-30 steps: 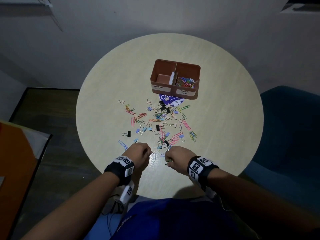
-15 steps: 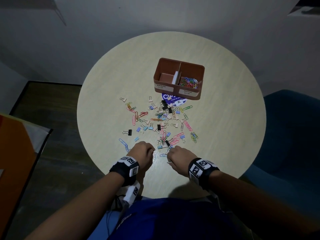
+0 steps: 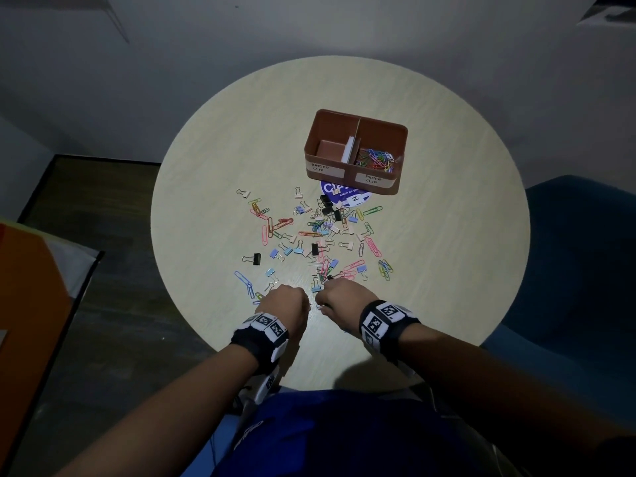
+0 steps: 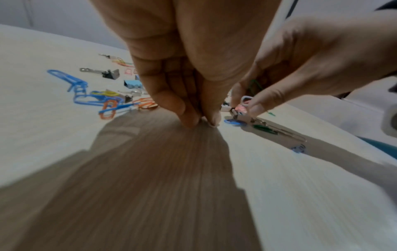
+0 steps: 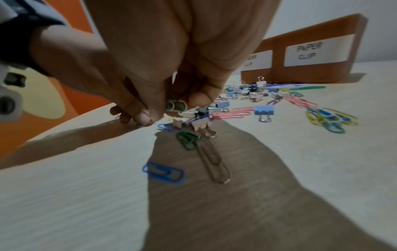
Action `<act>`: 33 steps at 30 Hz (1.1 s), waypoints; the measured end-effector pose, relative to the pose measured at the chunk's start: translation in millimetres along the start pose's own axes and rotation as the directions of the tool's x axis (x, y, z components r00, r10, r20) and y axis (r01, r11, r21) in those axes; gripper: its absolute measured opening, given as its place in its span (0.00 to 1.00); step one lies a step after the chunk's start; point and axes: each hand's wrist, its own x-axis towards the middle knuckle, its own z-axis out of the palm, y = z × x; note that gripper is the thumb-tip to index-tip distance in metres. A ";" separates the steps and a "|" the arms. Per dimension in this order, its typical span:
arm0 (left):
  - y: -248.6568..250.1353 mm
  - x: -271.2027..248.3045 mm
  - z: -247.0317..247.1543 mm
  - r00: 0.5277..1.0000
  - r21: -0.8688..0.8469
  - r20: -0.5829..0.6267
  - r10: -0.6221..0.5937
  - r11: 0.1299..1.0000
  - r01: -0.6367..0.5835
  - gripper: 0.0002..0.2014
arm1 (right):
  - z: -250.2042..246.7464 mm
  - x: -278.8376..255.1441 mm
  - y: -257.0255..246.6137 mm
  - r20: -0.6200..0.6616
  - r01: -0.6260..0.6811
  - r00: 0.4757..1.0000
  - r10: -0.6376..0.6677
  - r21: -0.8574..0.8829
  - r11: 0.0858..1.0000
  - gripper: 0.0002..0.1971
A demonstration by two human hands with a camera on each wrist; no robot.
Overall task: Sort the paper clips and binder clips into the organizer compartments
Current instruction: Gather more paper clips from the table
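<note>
A brown two-compartment organizer (image 3: 356, 173) stands at the far middle of the round table (image 3: 447, 235). Its right compartment, labelled PAPER CLIP, holds coloured paper clips (image 3: 375, 158); the left one, labelled BINDER CLIP, looks bare. Mixed paper and binder clips (image 3: 320, 235) lie scattered in front of it. My left hand (image 4: 200, 119) pinches its fingertips down on the tabletop at the pile's near edge, on a small silvery clip (image 5: 146, 124) that barely shows. Right beside it, my right hand (image 5: 178, 107) holds a bunch of paper clips (image 5: 175, 104), green and white among them.
A blue round sticker (image 3: 344, 196) lies partly under the organizer. A blue paper clip (image 5: 163, 172) and a long silver one (image 5: 212, 159) lie under my right hand. A blue chair (image 3: 578, 270) is at the right, an orange object (image 3: 31, 304) at the left.
Both hands have stayed at the near edge of the pile and drawn a little closer together. The head view has shifted slightly.
</note>
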 end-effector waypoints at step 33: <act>69.2 105.3 -197.3 0.932 -0.408 -0.362 -0.007 0.900 -0.152 0.11 | -159.8 23.1 101.7 -0.222 -0.123 0.614 0.757 0.921 0.370 0.03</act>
